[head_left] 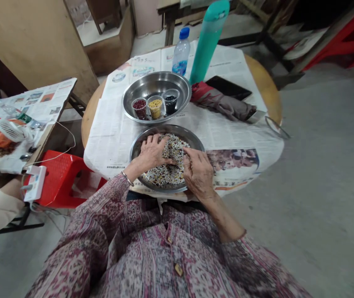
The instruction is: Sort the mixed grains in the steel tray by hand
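Note:
A metal basin [199,138] close to my body holds a mix of white, black, yellow and dark red grains and beans [164,179]. Over its left side my left hand [152,154] lies with fingers and thumb spread, touching the mix. My right hand [198,170] is at the right rim, its fingers curled and thumb near the index finger; whatever is between them is hidden. Behind stands a larger metal basin [131,92] with three clear cups: one of dark red beans [139,106], one of yellow beans or kernels [155,108], one of black beans [170,103].
Newspaper [108,140] covers the round table. A water bottle [181,54], tall green bottle [209,41], folded umbrella [226,101] and dark phone or tablet [229,87] stand or lie behind. Left are a red stool [59,178], a power strip [36,182] and a seated person [0,203].

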The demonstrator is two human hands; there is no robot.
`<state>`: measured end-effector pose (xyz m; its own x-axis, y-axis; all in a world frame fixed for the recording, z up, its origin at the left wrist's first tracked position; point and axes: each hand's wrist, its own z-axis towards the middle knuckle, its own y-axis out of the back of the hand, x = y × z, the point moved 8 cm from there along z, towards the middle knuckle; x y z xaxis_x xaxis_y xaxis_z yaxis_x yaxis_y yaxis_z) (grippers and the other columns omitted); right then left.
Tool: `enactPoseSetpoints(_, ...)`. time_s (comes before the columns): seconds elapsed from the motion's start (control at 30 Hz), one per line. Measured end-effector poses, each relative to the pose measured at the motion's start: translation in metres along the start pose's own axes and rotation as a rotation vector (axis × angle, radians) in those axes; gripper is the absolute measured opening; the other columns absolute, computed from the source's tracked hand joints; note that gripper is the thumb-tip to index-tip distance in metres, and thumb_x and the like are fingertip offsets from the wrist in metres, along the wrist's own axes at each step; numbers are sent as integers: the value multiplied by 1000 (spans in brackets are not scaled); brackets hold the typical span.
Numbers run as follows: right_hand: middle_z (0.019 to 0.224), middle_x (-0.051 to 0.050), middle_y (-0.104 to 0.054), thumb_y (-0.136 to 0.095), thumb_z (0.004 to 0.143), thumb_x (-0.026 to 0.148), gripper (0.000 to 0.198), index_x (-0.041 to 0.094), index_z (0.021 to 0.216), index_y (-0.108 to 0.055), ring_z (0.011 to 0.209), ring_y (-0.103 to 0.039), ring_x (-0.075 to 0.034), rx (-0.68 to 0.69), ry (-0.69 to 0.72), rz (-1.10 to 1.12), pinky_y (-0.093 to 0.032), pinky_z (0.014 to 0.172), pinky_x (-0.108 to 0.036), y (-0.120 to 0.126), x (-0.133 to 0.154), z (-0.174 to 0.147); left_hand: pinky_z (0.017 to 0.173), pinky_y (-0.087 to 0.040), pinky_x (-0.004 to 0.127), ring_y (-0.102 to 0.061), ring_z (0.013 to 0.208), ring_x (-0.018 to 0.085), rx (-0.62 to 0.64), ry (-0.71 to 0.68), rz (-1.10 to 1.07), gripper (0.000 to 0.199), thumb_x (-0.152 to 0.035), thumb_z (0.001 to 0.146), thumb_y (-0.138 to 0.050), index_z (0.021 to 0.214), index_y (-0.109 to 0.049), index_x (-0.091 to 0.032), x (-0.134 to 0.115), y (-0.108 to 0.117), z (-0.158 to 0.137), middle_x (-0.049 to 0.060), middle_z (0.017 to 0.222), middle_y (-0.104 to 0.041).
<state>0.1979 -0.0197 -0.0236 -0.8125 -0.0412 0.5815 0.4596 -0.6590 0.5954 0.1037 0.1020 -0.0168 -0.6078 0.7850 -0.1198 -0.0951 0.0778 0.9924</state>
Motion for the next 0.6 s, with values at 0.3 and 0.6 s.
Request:
enactPoseSetpoints(0.3, 117, -14, -70, -41, 99, 23, 34, 17, 125, -61, 109, -62, -26, -10, 9, 2, -51, 96, -45, -2, -1, -2, 94, -49, 32, -62, 100, 19, 217, -257, -209, 19, -14, 96, -53, 111, -65, -15, -28, -4, -39, 7, 103, -63)
enactPoseSetpoints(0.6, 115, -13, -71, -39, 100, 24, 35, 18, 124, -62, 108, -63, -25, -8, -14, 25, -51, 97, -46, -3, -1, -1, 98, -48, 33, -56, 107, 19, 287, -469, -133, 41, 0, 88, -51, 117, -68, -24, -45, -14, -69, 4, 120, -63)
